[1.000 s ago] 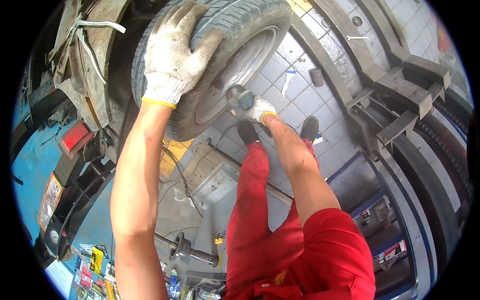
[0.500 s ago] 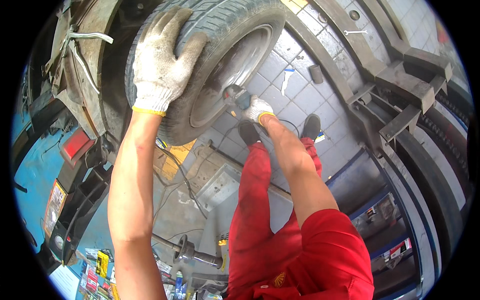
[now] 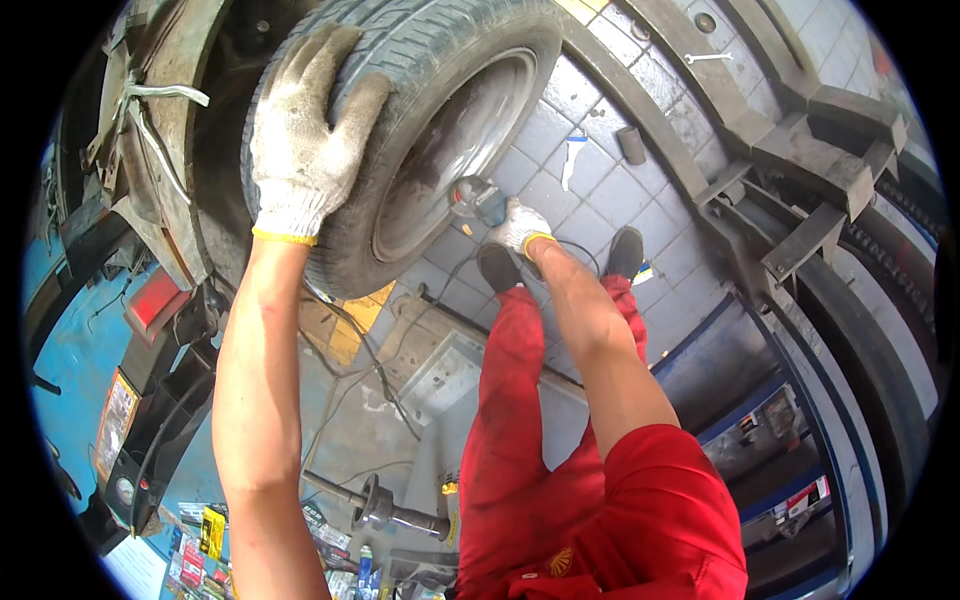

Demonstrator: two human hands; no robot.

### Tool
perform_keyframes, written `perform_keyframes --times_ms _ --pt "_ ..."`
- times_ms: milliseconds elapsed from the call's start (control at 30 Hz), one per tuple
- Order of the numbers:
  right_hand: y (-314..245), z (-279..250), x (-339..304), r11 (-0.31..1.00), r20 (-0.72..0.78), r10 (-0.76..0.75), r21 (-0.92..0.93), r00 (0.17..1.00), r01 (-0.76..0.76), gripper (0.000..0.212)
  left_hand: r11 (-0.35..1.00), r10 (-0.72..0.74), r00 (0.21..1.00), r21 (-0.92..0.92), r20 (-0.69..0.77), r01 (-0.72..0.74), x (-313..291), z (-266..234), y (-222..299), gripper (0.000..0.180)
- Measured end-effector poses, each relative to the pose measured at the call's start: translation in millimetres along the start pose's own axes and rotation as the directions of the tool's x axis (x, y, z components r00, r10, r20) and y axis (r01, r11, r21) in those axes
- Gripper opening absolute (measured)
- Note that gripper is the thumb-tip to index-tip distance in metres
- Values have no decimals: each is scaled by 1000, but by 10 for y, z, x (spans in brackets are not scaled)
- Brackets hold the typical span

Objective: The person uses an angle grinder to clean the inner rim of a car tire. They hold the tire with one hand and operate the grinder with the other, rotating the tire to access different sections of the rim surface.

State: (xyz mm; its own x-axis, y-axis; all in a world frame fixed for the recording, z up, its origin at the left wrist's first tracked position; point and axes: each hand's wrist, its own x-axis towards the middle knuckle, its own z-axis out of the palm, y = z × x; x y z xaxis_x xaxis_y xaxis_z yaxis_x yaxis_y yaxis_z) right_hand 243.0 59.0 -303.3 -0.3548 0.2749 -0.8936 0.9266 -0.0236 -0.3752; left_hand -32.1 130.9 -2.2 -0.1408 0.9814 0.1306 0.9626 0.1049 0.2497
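Observation:
A black tyre (image 3: 415,65) on a metal wheel rim (image 3: 455,150) stands upright at the upper left. My left hand (image 3: 308,145), in a knitted white glove with a yellow-edged cuff, lies on the tread with its fingers stretched apart. My right hand (image 3: 522,224), gloved alike, is wrapped round the body of an angle grinder (image 3: 487,203). The grinder's head is at the rim's near lower edge; whether it touches the metal I cannot tell. Its cord trails over the floor below my hand.
A dark steel frame (image 3: 745,130) runs along the right, with a wrench (image 3: 708,58) near it. A dark cylinder (image 3: 631,146) stands on the tiles. A blue-edged shelf rack (image 3: 740,370) is at lower right. A metal shaft (image 3: 385,508) and small packages (image 3: 205,560) lie at lower left.
The tyre and my left hand on it have shifted a little to the left. The grinder in my right hand has moved slightly right and down, away from the rim's middle.

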Motion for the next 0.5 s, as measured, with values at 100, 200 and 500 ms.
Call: perform_keyframes --times_ms 100,200,500 --pt "-11 56 -27 989 -6 63 138 998 -61 102 1000 2 1000 15 7 -3 21 6 34 52" --pt "14 206 -9 979 19 42 199 999 -44 97 1000 1 1000 -5 -5 -1 27 32 50 52" --pt "38 441 -53 970 33 22 240 999 -29 87 999 2 1000 -34 -30 -3 31 63 1 52"
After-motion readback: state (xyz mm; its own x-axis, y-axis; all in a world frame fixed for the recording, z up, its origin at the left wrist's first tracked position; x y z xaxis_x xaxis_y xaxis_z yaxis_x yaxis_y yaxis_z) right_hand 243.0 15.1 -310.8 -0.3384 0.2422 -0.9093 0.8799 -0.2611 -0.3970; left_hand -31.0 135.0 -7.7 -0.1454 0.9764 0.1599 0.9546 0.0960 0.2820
